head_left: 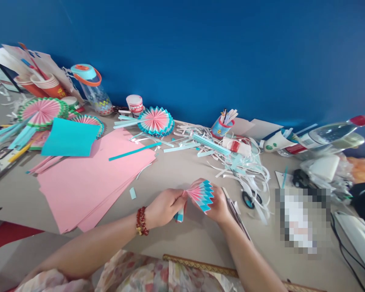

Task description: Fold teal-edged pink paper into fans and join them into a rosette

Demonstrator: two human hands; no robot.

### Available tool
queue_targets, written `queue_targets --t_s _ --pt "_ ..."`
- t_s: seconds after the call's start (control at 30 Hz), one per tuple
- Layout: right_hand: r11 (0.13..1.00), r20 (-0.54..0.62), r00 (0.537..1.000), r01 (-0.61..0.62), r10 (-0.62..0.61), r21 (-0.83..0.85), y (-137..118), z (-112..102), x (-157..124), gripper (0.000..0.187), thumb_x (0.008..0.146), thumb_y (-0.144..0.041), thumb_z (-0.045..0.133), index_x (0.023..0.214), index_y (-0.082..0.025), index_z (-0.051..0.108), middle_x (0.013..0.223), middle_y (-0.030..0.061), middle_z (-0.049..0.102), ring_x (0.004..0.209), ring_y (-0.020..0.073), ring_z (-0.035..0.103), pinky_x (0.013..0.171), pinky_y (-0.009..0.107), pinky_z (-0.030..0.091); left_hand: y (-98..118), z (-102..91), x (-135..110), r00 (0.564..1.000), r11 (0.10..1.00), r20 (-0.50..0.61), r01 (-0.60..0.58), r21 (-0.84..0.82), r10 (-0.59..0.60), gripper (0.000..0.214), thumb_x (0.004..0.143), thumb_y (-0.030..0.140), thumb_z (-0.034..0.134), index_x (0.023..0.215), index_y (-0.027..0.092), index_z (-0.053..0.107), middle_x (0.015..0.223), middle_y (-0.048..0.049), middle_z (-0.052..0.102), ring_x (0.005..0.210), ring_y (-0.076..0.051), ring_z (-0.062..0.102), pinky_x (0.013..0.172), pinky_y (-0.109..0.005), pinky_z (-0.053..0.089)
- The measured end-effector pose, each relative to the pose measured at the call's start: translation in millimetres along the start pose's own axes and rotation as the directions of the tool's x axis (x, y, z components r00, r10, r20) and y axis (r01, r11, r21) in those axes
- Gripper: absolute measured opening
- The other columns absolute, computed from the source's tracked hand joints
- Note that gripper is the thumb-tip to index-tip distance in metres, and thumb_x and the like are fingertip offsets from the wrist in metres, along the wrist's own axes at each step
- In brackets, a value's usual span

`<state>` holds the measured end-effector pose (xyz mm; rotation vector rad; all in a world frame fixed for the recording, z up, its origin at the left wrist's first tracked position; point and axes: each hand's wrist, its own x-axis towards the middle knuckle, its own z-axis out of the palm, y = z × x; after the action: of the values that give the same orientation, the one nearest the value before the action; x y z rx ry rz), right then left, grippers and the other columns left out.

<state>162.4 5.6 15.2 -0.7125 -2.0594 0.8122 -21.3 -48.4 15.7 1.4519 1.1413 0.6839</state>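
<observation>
Fingers (179, 199) of my left hand (163, 207) pinch the gathered end of a pink-and-blue pleated paper fan (203, 194) — my right hand (219, 207) grips its spread pleats — just above the table (170, 170), near the pink sheets (85, 186).

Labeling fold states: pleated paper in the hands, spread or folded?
Spread: pleated paper fans open against the right hand; left hand pinches its base.
</observation>
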Motion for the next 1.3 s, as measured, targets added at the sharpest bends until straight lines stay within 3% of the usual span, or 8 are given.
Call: queue_targets --t_s 0.13,0.23,0.3,0.4,0.5,0.57,1.1,1.3 --pt "0.995 -0.085 0.992 0.089 -0.092 -0.037 0 5 -1 0.012 0.079 -0.014 0.061 0.078 -0.025 0.062 0.079 0.0031 0.067 0.070 0.0192 0.065 0.061 0.031 0.054 -2 1.5 0 0.998 0.977 0.048 0.051 -0.206 -0.042 0.050 0.098 0.052 0.033 0.072 0.016 0.057 0.062 -0.0003 0.060 0.048 -0.011 0.057 0.047 -0.020 0.042" --pt "0.981 -0.078 0.981 0.169 -0.177 -0.100 -2 6 0 0.011 0.084 -0.017 0.057 0.089 -0.025 0.063 0.081 0.0055 0.067 0.072 0.0212 0.064 0.061 0.033 0.053 1 2.3 0 0.995 0.951 0.082 0.071 -0.301 -0.048 0.044 0.096 0.049 0.037 0.074 0.016 0.057 0.068 -0.0018 0.064 0.049 -0.012 0.059 0.047 -0.021 0.044" --pt "0.966 -0.047 0.974 0.213 -0.222 -0.149 -4 5 1 0.012 0.086 -0.019 0.055 0.093 -0.023 0.062 0.082 0.0068 0.067 0.072 0.0219 0.064 0.061 0.034 0.053 3 2.6 -1 0.997 0.965 0.069 0.044 -0.259 -0.027 0.041 0.097 0.043 0.035 0.074 0.017 0.056 0.067 -0.0013 0.064 0.050 -0.012 0.058 0.051 -0.021 0.044" --pt "0.952 -0.023 0.968 0.241 -0.249 -0.188 -6 4 1 0.013 0.086 -0.018 0.053 0.095 -0.023 0.061 0.082 0.0076 0.067 0.071 0.0218 0.063 0.062 0.035 0.052 4 2.9 -1 0.998 0.997 -0.016 -0.066 -0.036 0.066 0.038 0.098 0.035 0.033 0.073 0.017 0.054 0.068 -0.0007 0.063 0.060 -0.012 0.056 0.060 -0.022 0.043" --pt "0.946 -0.009 0.971 0.232 -0.240 -0.227 -7 5 0 0.014 0.086 -0.017 0.052 0.094 -0.023 0.062 0.081 0.0073 0.067 0.071 0.0219 0.063 0.063 0.035 0.052 2 3.2 -1 0.986 0.973 -0.062 -0.144 0.178 0.157 0.033 0.098 0.028 0.032 0.075 0.018 0.054 0.074 -0.0019 0.063 0.066 -0.014 0.054 0.065 -0.024 0.040" --pt "0.937 -0.001 0.969 0.237 -0.245 -0.257 -6 6 -1 0.015 0.088 -0.017 0.051 0.095 -0.024 0.062 0.080 0.0068 0.067 0.072 0.0218 0.064 0.065 0.035 0.053 0 3.2 -1 0.984 0.964 -0.060 -0.150 0.222 0.167 0.032 0.098 0.025 0.032 0.075 0.018 0.054 0.075 -0.0023 0.064 0.066 -0.014 0.053 0.066 -0.025 0.040" --pt "0.924 0.164 0.957 0.278 -0.241 -0.261 -12 -3 2 0.028 0.090 -0.015 0.044 0.112 -0.021 0.060 0.086 0.0085 0.066 0.080 0.0228 0.062 0.070 0.037 0.053 -4 3.1 2 0.982 0.965 -0.060 -0.161 0.205 0.177 0.031 0.099 0.027 0.033 0.076 0.017 0.053 0.073 -0.0013 0.064 0.064 -0.013 0.053 0.063 -0.023 0.039" --pt "0.918 0.235 0.955 0.249 -0.181 -0.308 -14 -6 4 0.037 0.085 -0.009 0.045 0.116 -0.021 0.062 0.094 0.0100 0.069 0.086 0.0232 0.064 0.075 0.037 0.056 -5 2.6 1 0.997 0.995 0.028 -0.066 -0.079 0.068 0.044 0.102 0.038 0.026 0.079 0.016 0.057 0.063 -0.0012 0.065 0.054 -0.012 0.060 0.056 -0.021 0.045"
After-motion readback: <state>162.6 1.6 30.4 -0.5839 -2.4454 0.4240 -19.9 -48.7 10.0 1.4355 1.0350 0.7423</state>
